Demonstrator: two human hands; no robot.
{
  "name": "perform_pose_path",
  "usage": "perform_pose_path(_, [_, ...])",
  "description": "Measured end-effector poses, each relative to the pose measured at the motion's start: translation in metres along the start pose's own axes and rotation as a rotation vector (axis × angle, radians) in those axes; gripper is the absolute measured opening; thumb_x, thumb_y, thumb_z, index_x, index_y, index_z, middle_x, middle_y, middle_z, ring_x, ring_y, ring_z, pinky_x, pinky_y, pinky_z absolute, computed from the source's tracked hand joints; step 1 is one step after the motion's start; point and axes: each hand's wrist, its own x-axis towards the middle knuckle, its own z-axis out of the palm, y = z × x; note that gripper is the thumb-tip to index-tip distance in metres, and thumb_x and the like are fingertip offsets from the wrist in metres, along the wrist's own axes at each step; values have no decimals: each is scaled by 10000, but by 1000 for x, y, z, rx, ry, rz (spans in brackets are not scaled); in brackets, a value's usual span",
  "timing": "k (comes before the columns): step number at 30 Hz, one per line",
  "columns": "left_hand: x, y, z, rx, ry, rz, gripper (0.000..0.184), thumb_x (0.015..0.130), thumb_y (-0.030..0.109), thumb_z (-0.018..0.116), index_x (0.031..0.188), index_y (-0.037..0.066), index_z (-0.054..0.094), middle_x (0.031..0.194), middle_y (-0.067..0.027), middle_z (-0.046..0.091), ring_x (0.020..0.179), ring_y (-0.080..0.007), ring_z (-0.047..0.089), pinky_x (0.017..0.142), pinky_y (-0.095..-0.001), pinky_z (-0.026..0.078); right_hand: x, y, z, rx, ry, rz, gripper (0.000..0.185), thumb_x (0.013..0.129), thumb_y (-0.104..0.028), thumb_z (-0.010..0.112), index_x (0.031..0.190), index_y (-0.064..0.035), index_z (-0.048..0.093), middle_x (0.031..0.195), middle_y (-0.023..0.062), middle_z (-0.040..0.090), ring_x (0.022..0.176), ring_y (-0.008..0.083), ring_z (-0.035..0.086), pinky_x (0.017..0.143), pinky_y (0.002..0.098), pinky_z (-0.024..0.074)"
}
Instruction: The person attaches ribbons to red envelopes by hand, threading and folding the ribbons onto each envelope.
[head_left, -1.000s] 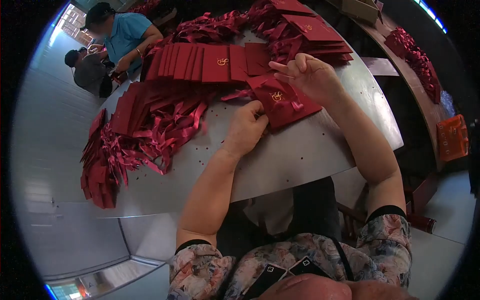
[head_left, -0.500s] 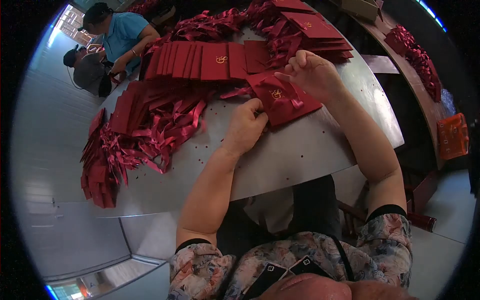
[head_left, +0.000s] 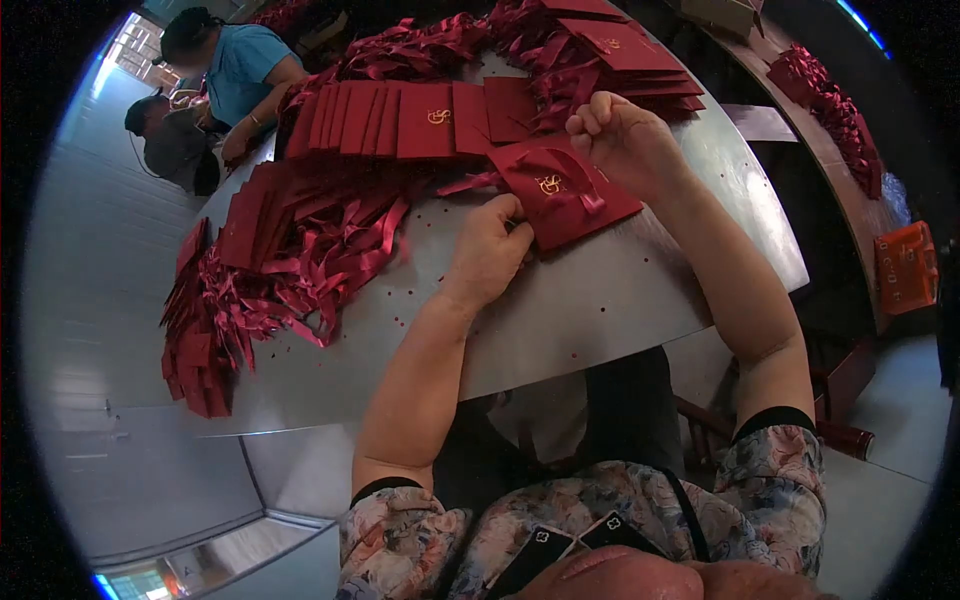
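Note:
A flat dark red gift bag with a gold emblem lies tilted on the metal table in front of me. My left hand is closed on its lower left edge, thumb and finger pinched together. A red ribbon handle curves across the bag's front. Above the bag's upper right side, my right hand is raised with its fingers curled in. The ribbon passes close to these fingers, but whether they grip it is hidden.
A row of similar red bags stands just beyond. More bags with tangled ribbons lie left, and a stack sits at the back right. Two people work at the far left. An orange bag rests at the right.
My right hand's fingers have curled in, with the thumb drawn back from the bag's front. The ribbon now arches higher over the bag. My left hand stays at the edge.

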Motion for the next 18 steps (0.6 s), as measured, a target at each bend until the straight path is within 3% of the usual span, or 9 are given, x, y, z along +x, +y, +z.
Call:
perform_pose_path(10, [1, -3, 1, 19, -1, 1, 125, 909, 110, 593, 969, 20, 654, 786, -1, 645, 650, -70, 570, 582, -238, 470, 0, 1, 1, -24, 85, 2, 168, 906, -49, 440, 803, -43, 573, 845, 88, 587, 981, 252, 574, 900, 377, 483])
perform_pose_path(16, [-1, 3, 2, -31, -10, 0, 81, 892, 78, 582, 924, 25, 634, 772, 0, 624, 643, -75, 565, 577, -237, 462, 1, 1, 2, 64, -5, 5, 187, 887, -60, 463, 911, -32, 646, 1013, 118, 647, 1074, 260, 599, 981, 393, 454])
perform_pose_path(18, [-2, 5, 2, -39, -2, 19, 74, 886, 65, 573, 916, 26, 629, 766, -1, 618, 640, -77, 564, 577, -239, 462, 2, 1, 5, 122, -141, 29, 270, 867, -18, 441, 1041, -21, 648, 1136, 139, 639, 1139, 271, 591, 1027, 409, 432])
